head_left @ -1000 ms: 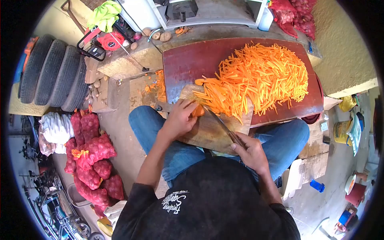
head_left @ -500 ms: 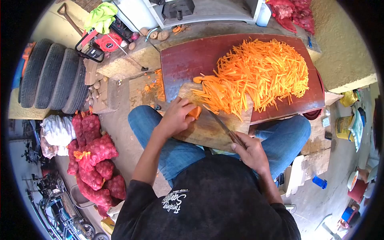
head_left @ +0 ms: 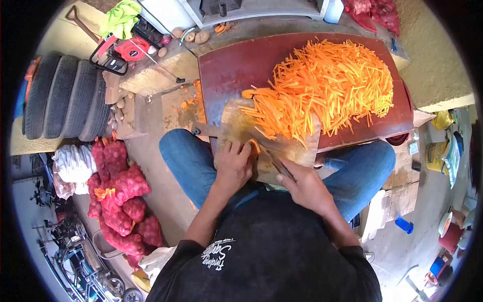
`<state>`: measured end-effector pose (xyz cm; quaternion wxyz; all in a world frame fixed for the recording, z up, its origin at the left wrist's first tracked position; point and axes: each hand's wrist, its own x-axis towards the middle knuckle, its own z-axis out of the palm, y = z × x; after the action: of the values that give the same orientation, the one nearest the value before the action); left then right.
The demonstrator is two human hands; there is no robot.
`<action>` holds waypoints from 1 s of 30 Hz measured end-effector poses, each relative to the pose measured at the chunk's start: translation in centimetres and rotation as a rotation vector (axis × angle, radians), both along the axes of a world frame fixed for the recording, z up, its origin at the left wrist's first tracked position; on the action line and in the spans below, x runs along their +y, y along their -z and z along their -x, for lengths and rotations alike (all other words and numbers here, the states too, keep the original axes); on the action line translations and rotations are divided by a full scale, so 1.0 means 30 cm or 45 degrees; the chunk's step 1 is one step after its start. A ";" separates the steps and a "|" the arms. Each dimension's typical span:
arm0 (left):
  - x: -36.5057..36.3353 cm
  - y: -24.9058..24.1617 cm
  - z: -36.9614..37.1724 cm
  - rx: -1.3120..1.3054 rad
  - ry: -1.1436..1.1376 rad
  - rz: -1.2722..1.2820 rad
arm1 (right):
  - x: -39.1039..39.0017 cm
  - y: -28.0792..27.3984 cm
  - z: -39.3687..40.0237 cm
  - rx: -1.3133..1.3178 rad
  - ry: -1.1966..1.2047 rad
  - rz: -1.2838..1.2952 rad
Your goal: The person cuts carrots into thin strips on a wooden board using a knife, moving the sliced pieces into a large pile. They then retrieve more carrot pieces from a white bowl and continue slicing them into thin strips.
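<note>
My left hand [head_left: 234, 163] is closed on an orange carrot piece [head_left: 255, 146] at the near part of a wooden cutting board [head_left: 232, 117]. Much of that piece is hidden behind the fingers. In my right hand [head_left: 308, 189] is the handle of a knife [head_left: 275, 162], its blade slanting up and left to the carrot piece, against or very close to it. A big heap of carrot strips [head_left: 334, 85] covers the far right of the board and spreads over the red tabletop [head_left: 236, 68].
Red net sacks [head_left: 126, 189] lie on the floor at left, below stacked tires [head_left: 63, 98]. A red machine [head_left: 130, 49] and several potatoes [head_left: 202, 36] are on the ledge beyond. A blue object [head_left: 404, 225] lies on the floor at right.
My left hand has moved nearer to my body and slightly right with the carrot piece. The knife has shifted left, its blade now at the piece. The view has shifted slightly.
</note>
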<state>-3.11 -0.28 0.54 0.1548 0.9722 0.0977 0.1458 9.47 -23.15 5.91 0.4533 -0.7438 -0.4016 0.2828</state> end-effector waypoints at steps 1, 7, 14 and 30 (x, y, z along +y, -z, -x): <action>-0.004 0.002 0.000 -0.005 -0.007 -0.027 | -0.003 -0.011 0.007 -0.049 -0.016 -0.008; -0.039 0.008 0.001 0.071 -0.025 0.013 | -0.053 -0.062 0.063 -0.125 -0.077 0.250; -0.028 0.007 0.000 0.052 -0.031 0.087 | -0.039 -0.044 0.081 -0.114 -0.078 0.299; 0.119 -0.035 0.043 -0.343 -0.488 0.721 | 0.032 -0.030 0.022 -0.798 -0.255 0.035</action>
<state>-4.41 3.28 1.60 0.3992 0.8269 0.2933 0.2662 8.82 -22.18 6.80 0.2675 -0.7575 -0.5888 0.0887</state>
